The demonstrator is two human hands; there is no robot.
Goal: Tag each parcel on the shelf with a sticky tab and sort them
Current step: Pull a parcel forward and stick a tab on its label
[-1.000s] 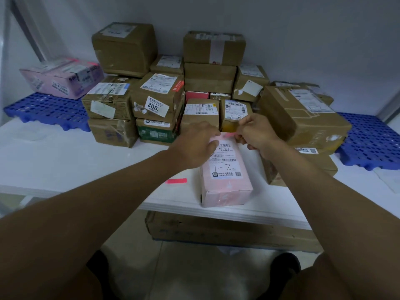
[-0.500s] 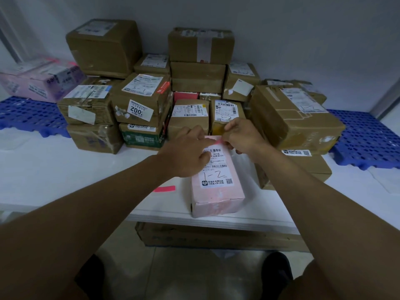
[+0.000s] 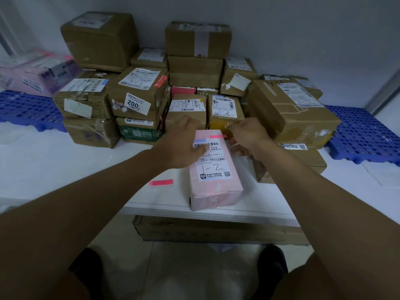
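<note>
Pink tab [image 3: 218, 136] sits on your pink parcel [image 3: 214, 169]; left hand [image 3: 184, 144] presses flat, right hand's [image 3: 246, 135] grip is unclear; upper-frame stack [image 3: 194, 68] awaits.

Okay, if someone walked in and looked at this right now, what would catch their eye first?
Probably the pink parcel lying alone at the front edge of the white shelf, with "1-2" handwritten on its label and a pink sticky tab near its far end, both hands on it. Behind it, a pile of brown cardboard boxes is stacked against the wall. A second pink tab lies on the shelf left of the parcel.
</note>
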